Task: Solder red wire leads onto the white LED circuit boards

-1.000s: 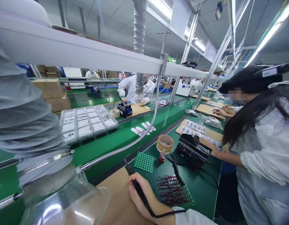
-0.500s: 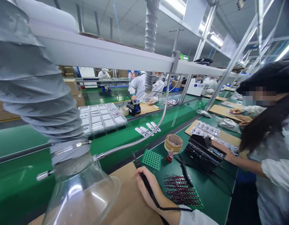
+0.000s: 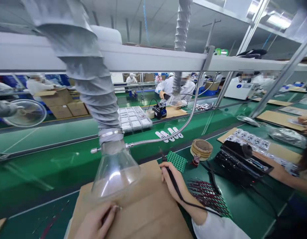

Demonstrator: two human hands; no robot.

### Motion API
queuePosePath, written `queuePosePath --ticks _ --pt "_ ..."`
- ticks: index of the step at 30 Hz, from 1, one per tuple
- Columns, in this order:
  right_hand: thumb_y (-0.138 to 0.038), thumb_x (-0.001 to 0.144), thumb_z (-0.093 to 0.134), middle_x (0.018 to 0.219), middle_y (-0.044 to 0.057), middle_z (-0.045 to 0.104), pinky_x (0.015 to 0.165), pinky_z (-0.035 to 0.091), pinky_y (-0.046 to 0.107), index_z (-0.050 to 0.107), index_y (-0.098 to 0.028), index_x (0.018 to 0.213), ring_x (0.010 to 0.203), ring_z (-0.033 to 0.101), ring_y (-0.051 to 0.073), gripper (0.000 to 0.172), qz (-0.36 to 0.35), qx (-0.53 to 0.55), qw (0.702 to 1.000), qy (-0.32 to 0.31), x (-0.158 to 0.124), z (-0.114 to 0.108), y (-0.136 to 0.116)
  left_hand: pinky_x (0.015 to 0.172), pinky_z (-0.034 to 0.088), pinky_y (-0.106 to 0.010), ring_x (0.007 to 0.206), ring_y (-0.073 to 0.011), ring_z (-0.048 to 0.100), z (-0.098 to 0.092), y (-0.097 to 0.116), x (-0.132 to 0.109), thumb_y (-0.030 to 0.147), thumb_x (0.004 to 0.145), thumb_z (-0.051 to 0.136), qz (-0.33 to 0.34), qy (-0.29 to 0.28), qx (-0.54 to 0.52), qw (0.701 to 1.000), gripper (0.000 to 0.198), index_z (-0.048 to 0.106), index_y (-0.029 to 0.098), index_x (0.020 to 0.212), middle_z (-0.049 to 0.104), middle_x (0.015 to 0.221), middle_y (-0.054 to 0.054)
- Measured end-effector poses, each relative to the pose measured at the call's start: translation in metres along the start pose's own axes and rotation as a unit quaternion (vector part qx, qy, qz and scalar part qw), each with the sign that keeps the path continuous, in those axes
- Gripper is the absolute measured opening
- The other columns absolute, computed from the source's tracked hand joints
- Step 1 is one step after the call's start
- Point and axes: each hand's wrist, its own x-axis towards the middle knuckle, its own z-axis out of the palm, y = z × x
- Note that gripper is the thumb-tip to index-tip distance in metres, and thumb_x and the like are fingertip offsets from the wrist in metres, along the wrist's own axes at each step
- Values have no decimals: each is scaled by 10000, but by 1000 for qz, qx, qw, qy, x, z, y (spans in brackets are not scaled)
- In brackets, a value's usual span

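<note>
1. A green assembly line (image 3: 49,139) runs down a factory hall, with workers in white coats (image 3: 174,88) at stations beyond it.
2. A grey duct (image 3: 93,93) drops to a glass fume hood (image 3: 116,174), which hangs over a cardboard sheet (image 3: 141,202) on the bench.
3. At right, a co-worker's arm (image 3: 275,169) reaches past a black case (image 3: 238,162) toward rows of labelled cards (image 3: 248,141).
4. The right hand (image 3: 173,184) clamps a soldering iron (image 3: 167,169) in a pen grip, its tip raised over the sheet's far edge, just beside a green peg board (image 3: 177,161).
5. A rack of red-wired parts (image 3: 208,196) lies near that hand.
6. The left hand (image 3: 96,222) sits at the sheet's near edge, fingers (image 3: 111,209) drawn together; any pinched item is too blurred to tell.
</note>
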Motion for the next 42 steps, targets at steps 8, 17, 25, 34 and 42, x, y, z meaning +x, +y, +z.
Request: queuePosePath --ticks 8,17,25,34,42 --pt "-554 1110 492 952 89 764 828 637 395 642 -209 1135 870 784 249 378 -50 -83 995 36 32 -18 10 827 511 -359 906 -297 760 -4 19 8 558 1105 333 46 -8 34 998 488 625 245 870 815 947 -100" --pt "-397 1085 778 1345 104 753 1001 669 491 710 -179 1374 1148 768 267 369 -21 -321 947 -7 134 -16 5 823 446 -359 935 -291 747 2 17 13 483 1114 325 67 -6 19 998 432 594 238 882 815 983 -114" --pt "-416 1089 777 1503 132 696 1082 647 555 687 -197 1467 1295 731 315 446 66 -479 875 -15 204 33 17 790 420 -349 930 -281 753 5 12 11 442 1134 344 70 -13 -8 997 405 616 243 909 822 995 -85" --pt "-412 1089 778 1463 127 715 1048 663 528 693 -192 1452 1249 749 300 433 42 -481 871 -93 204 44 25 767 418 -353 878 -271 740 6 13 9 434 1139 337 67 -26 1 997 403 571 244 871 803 941 -73" --pt "-399 1088 781 1443 126 722 1022 674 507 692 -187 1448 1214 760 288 427 2 -387 912 -140 195 55 13 760 415 -346 869 -260 732 3 13 7 425 1135 360 73 -26 -2 997 391 598 239 886 796 930 -73"
